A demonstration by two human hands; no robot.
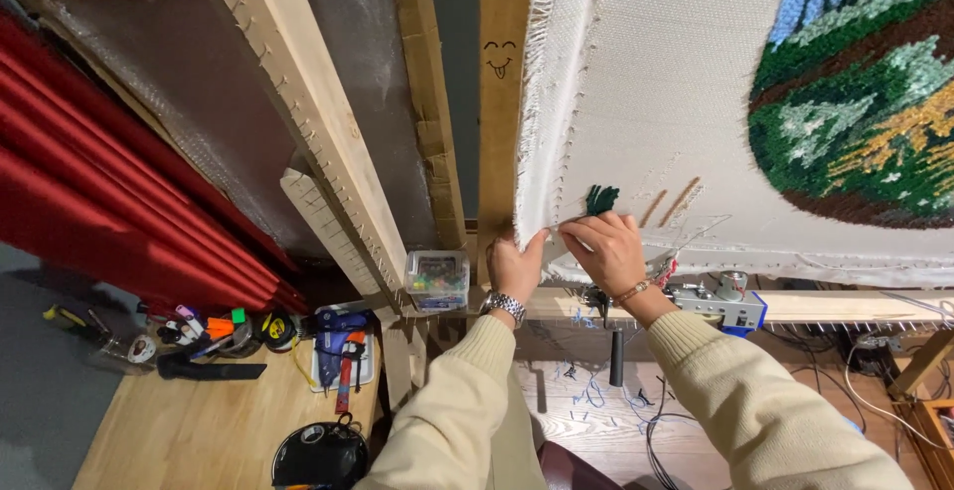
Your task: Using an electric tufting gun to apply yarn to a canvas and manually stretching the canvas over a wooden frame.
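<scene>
The white tufting cloth [676,82] is stretched on a wooden frame [497,122], and its lower left corner is being handled just above the frame's bottom rail. The frayed edge of that corner is pinched by the left hand [515,266], thumb raised against the fabric, a metal watch [503,304] being worn on its wrist. The right hand [608,251] is pressed on the cloth just beside it, fingers curled closed on the fabric, right below a small tuft of dark green yarn [600,198]. A tufted picture in green, yellow, brown and blue [865,92] is seen further right on the cloth. A tufting gun [720,299] is lying on the rail near the right wrist. A clear plastic box of coloured bits [437,279] is set left of the hands. Tools, a tape measure [275,329] among them, are scattered on the table [179,430], beside a red curtain [89,202].
</scene>
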